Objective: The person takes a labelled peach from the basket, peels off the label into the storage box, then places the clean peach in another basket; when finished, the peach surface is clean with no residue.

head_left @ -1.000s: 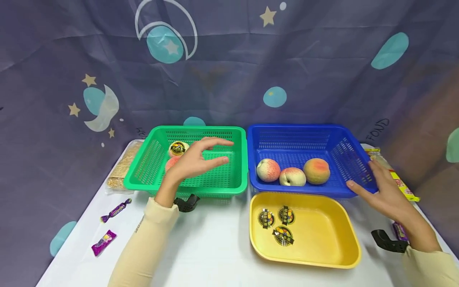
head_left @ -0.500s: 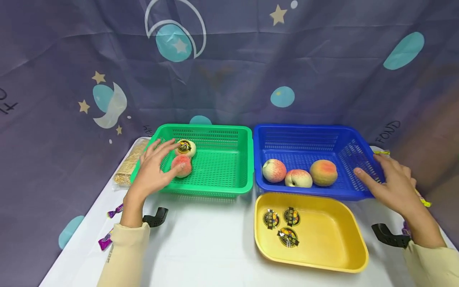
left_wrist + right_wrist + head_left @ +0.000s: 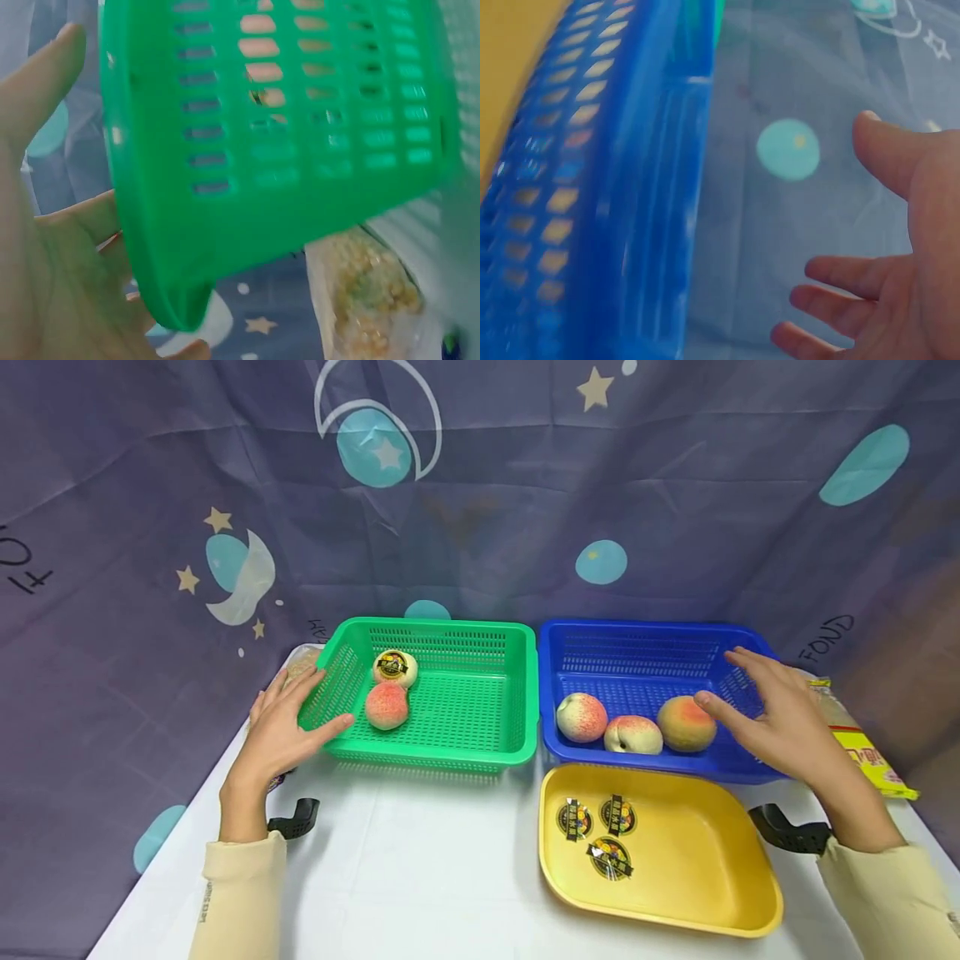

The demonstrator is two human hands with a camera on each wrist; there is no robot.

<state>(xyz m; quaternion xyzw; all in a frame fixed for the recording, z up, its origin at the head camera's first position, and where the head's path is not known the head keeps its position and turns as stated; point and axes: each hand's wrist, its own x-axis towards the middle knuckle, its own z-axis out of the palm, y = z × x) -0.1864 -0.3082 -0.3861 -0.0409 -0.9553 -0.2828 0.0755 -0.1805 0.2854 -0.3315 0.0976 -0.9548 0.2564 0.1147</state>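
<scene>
Left hand (image 3: 281, 735) lies open against the near-left corner of the green basket (image 3: 450, 752), fingers straight along its outer wall, thumb on the front rim, gripping nothing. Right hand (image 3: 772, 714) is also open with spread fingers, hovering over the right end of the blue basket (image 3: 637, 635), fingertips near the rightmost peach (image 3: 685, 723) but touch cannot be confirmed. Green basket holds a red peach (image 3: 387, 705) and a pale stickered peach (image 3: 395, 667), touching each other in the back-left part. Blue basket holds three peaches in a row along its front wall. Yellow tray (image 3: 697, 868) sits just in front of the blue basket on the desk (image 3: 420, 877), three round stickers (image 3: 603, 831) inside it. Snack bags lie beside each basket's outer side. Risks, as a judgement: a flat-hand push on the light green basket could slide it into the blue one or roll its two peaches; the right hand reaching in loosely could knock the neighbouring peaches, or the sleeve could catch the yellow tray's rim.
</scene>
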